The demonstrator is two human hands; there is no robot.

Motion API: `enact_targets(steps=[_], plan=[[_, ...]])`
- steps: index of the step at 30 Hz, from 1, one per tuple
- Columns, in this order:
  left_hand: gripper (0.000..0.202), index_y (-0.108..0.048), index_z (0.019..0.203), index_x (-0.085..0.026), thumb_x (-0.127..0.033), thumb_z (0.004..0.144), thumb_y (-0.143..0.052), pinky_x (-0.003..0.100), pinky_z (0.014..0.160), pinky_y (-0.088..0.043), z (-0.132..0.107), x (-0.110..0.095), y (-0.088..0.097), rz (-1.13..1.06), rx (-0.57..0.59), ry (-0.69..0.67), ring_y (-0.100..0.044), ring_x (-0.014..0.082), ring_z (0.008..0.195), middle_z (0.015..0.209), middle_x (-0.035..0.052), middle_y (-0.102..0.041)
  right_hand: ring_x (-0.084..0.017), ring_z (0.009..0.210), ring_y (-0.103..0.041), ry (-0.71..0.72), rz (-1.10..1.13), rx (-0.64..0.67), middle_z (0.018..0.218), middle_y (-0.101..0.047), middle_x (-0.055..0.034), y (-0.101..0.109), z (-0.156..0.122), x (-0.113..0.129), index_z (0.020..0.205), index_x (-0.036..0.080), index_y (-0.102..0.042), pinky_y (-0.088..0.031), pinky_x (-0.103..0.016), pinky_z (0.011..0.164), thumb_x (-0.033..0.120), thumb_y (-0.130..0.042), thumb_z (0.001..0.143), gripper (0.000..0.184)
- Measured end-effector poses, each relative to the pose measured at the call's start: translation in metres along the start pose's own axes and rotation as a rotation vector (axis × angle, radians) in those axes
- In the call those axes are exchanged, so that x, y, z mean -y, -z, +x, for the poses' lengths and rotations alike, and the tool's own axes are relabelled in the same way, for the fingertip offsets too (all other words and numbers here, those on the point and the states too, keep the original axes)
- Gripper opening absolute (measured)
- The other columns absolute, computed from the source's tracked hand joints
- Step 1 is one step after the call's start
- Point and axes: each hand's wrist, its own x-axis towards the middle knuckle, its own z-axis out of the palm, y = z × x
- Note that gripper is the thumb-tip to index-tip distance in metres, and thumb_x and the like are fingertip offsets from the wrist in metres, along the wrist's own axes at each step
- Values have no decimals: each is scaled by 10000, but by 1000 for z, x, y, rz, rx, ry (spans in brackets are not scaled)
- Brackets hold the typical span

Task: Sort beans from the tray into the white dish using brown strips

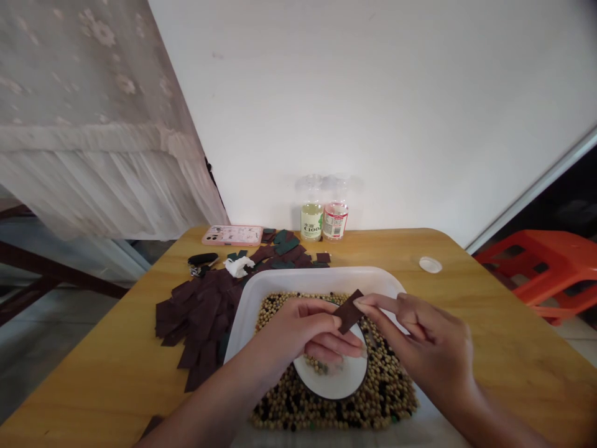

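Note:
Over a white tray (280, 286) filled with tan and dark beans (382, 398), both my hands hold one small dark brown packet (349, 311). My left hand (298, 330) pinches its lower edge, fingers curled. My right hand (420, 342) pinches its upper right corner with thumb and forefinger. A small white bowl (336, 376) with a few beans in it sits on the beans, just under my left hand.
A heap of dark brown and green packets (205, 317) lies left of the tray on the wooden table (504, 311). Behind are a pink phone (232, 235), keys (201, 261), crumpled tissue (237, 266), two small bottles (321, 218) and a white cap (430, 264). An orange stool (545, 261) stands right.

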Motion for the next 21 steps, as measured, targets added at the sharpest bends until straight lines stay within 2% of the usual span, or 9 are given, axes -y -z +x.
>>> enact_targets(steps=[7, 11, 15, 19, 21], plan=[[112, -556, 734, -132, -220, 670, -582, 214, 534, -511, 1, 1, 0, -49, 31, -33, -685, 193, 692, 732, 96, -709, -155, 688, -689, -5, 42, 21, 445, -314, 78, 0, 0, -1, 527, 199, -231, -452, -134, 464, 67, -631, 735, 470], [138, -569, 784, -136, -167, 659, -520, 202, 510, -513, 1, 3, -2, -76, 95, -43, -683, 177, 630, 721, 78, -707, -117, 570, -652, -23, 12, 61, 457, -281, 80, 0, -3, 2, 520, 197, -232, -399, -136, 419, 90, -637, 732, 469], [140, -598, 744, -112, -159, 673, -487, 189, 490, -508, 1, 3, -4, -65, 144, -72, -670, 159, 558, 663, 79, -694, -77, 441, -549, 20, -10, 120, 449, -308, 85, -1, -5, 2, 527, 201, -237, -377, -166, 411, 114, -626, 743, 454], [181, -612, 705, -99, -225, 759, -494, 173, 494, -497, 1, 3, -4, -43, 138, -76, -665, 145, 551, 638, 86, -687, -63, 416, -512, 65, -6, 118, 449, -304, 90, 0, -4, 2, 535, 201, -241, -370, -168, 413, 98, -622, 742, 446], [186, -620, 722, -98, -237, 771, -508, 165, 488, -489, 1, 3, -4, -31, 130, -72, -664, 140, 550, 644, 88, -689, -74, 457, -551, 67, 3, 112, 448, -324, 85, 0, -3, 3, 535, 201, -247, -384, -165, 424, 82, -622, 739, 443]])
